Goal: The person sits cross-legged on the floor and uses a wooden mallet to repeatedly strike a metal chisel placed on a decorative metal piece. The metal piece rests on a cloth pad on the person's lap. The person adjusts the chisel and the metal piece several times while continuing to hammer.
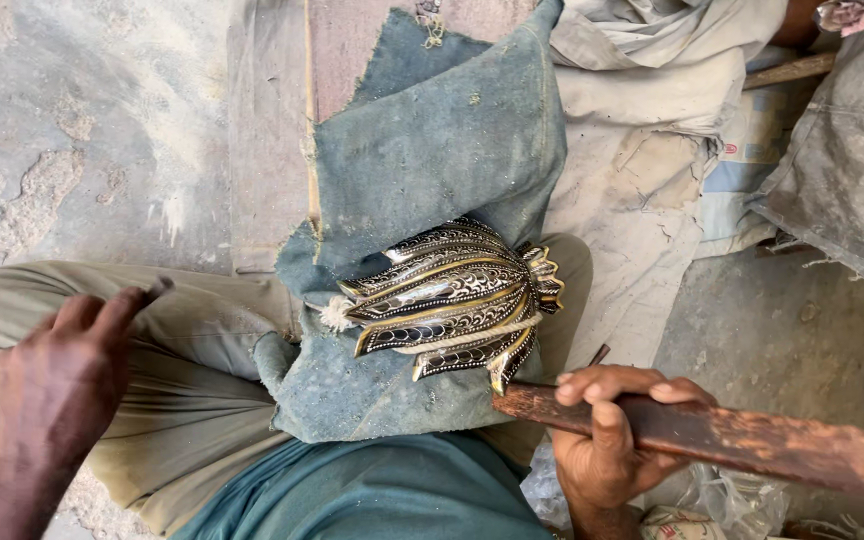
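One hand (612, 425) around rusty bar (752, 440)

Ornament (457, 300) on cloth (432, 150) over lap; left hand (52, 390) left, bar (712, 440) right.

A worn blue cloth (432, 150) over the lap carries a black-and-gold ornament (457, 300).

Rusty bar (752, 440) runs off the right edge
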